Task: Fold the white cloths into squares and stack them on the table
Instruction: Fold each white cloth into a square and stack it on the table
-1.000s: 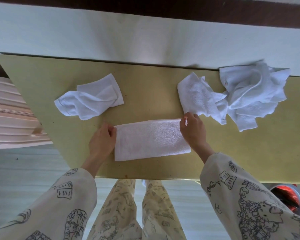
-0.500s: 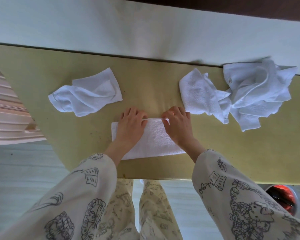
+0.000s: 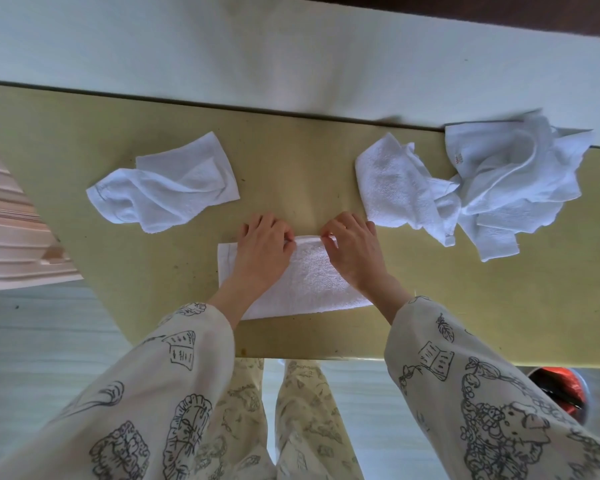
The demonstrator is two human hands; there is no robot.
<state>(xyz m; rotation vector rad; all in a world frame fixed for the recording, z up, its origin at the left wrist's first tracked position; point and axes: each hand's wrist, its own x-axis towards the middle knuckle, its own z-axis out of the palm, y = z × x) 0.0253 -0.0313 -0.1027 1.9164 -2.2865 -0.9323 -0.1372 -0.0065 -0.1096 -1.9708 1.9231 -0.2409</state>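
A white cloth (image 3: 309,282), folded into a long strip, lies near the front edge of the yellow table (image 3: 291,168). My left hand (image 3: 262,251) and my right hand (image 3: 352,251) rest on its far edge, close together, fingertips pinching the fold at the top middle. A loosely crumpled white cloth (image 3: 167,188) lies at the back left. A rumpled cloth (image 3: 392,181) sits at the back right, touching a bigger heap of white cloths (image 3: 513,181).
A pale wall (image 3: 291,46) runs along the table's far edge. A pink ribbed object (image 3: 11,237) stands left of the table. A red and black object (image 3: 561,389) sits on the floor at the lower right. My patterned trousers (image 3: 291,410) show below the table's front edge.
My hands slid from the two ends of the folded strip toward its middle and now grip its far edge. The other cloths have not moved.
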